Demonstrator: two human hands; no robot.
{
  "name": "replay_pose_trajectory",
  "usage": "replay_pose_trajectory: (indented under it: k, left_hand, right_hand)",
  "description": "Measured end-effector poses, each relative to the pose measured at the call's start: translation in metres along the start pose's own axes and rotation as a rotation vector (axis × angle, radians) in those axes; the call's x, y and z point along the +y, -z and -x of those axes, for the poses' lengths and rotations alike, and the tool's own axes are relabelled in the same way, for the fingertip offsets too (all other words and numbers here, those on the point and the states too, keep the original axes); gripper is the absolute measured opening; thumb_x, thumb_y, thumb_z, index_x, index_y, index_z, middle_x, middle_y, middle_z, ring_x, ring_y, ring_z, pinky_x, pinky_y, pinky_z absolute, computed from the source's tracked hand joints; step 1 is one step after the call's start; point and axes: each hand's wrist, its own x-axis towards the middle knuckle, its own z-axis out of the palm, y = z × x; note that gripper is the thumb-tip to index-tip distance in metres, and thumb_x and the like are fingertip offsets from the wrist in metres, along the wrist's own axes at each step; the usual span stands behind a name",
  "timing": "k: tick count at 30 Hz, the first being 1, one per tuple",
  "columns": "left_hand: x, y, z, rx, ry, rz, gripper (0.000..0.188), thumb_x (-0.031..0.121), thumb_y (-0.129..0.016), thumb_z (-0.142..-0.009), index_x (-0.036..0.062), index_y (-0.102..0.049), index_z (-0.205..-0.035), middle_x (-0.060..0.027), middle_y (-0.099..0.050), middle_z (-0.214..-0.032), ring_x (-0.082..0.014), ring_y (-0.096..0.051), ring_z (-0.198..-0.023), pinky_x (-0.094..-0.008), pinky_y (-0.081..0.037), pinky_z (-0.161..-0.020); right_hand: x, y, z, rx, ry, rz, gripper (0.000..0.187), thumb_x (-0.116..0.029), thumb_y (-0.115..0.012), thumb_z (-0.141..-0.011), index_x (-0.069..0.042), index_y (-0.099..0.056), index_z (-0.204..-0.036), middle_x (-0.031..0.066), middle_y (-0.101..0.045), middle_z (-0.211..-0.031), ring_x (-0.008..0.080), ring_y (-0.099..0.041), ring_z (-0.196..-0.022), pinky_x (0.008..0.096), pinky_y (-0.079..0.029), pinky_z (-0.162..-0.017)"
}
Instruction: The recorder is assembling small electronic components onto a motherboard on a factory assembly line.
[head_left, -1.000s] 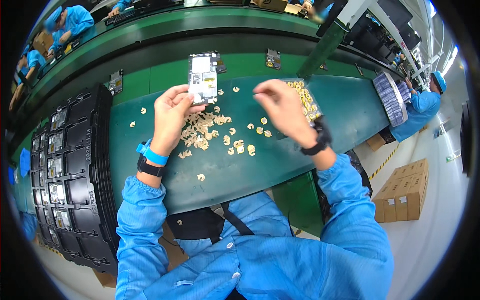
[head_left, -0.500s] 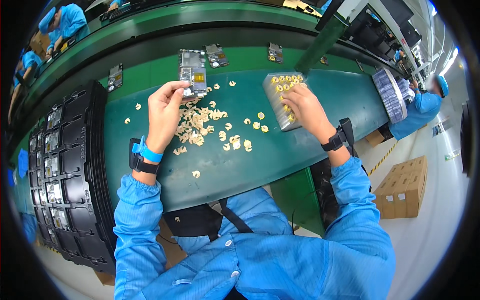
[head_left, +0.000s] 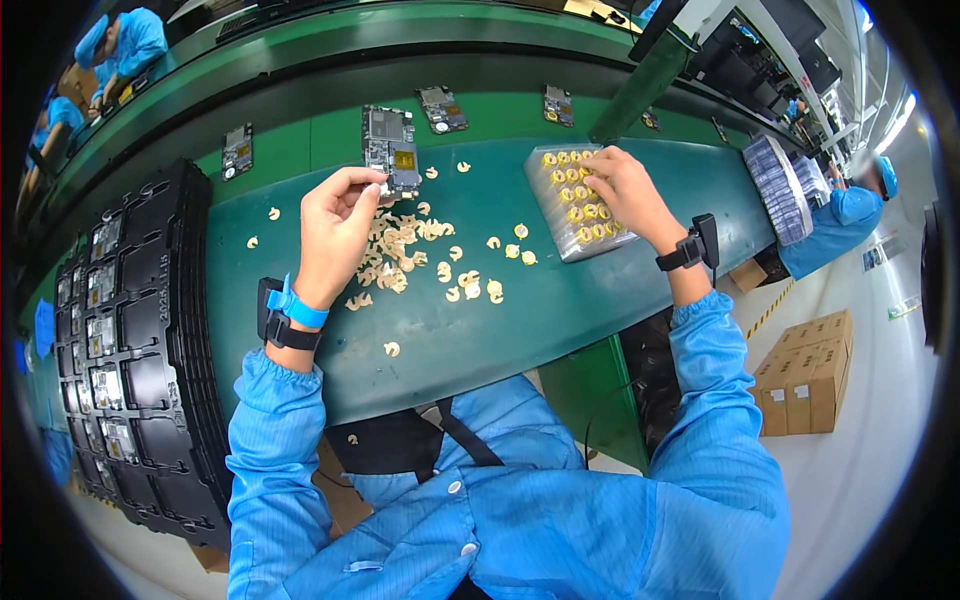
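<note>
My left hand (head_left: 340, 222) pinches a circuit board (head_left: 390, 150) by its lower end between thumb and fingers. The board is held up, with grey metal shields and a gold-coloured patch on its face. Under and beside it lies a pile of small beige C-shaped pieces (head_left: 395, 250), strewn on the green table mat (head_left: 450, 345). At the right, my right hand (head_left: 632, 200) has its fingers curled at the upper right of a clear plastic tray (head_left: 550, 205). Rows of round coin cells with yellow rings (head_left: 574, 214) sit in it. Whatever is between those fingertips is hidden.
Several circuit boards (head_left: 440, 108) lie along the far green strip. A stack of black trays (head_left: 170, 330) holding boards stands at the left. A green post (head_left: 645, 95) rises behind the clear tray. Bundled clear trays (head_left: 780, 190) stand at the far right, near another person (head_left: 855, 205).
My right hand has moved right and slightly up, uncovering more coin cells in the clear tray. The board in my left hand has shifted slightly right and down.
</note>
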Motion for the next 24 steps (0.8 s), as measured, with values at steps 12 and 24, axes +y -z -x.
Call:
replay_pose_trajectory:
  k: [12,24]
  left_hand:
    - [-0.005,0.002,0.002,-0.020,-0.012,-0.093,0.016,0.002,-0.059,-0.101,-0.0039,-0.070,-0.110,-0.0037,-0.071,-0.102,-0.0069,-0.063,-0.091,-0.0226,-0.050,-0.080]
    - [-0.003,-0.002,0.001,-0.028,-0.001,-0.076,0.016,0.003,-0.059,-0.100,-0.0038,-0.070,-0.109,-0.0035,-0.071,-0.102,-0.0079,-0.063,-0.092,-0.0242,-0.051,-0.082]
  right_hand:
    - [0.000,-0.008,0.001,0.108,-0.057,-0.048,0.011,-0.003,-0.070,-0.090,0.004,-0.073,-0.099,0.0165,-0.068,-0.092,0.0335,-0.067,-0.085,0.0395,-0.054,-0.079]
    - [-0.005,-0.002,-0.015,0.107,-0.417,-0.475,0.011,-0.005,-0.073,-0.092,0.004,-0.074,-0.099,0.0072,-0.074,-0.079,0.0115,-0.070,-0.069,0.0247,-0.055,-0.063]
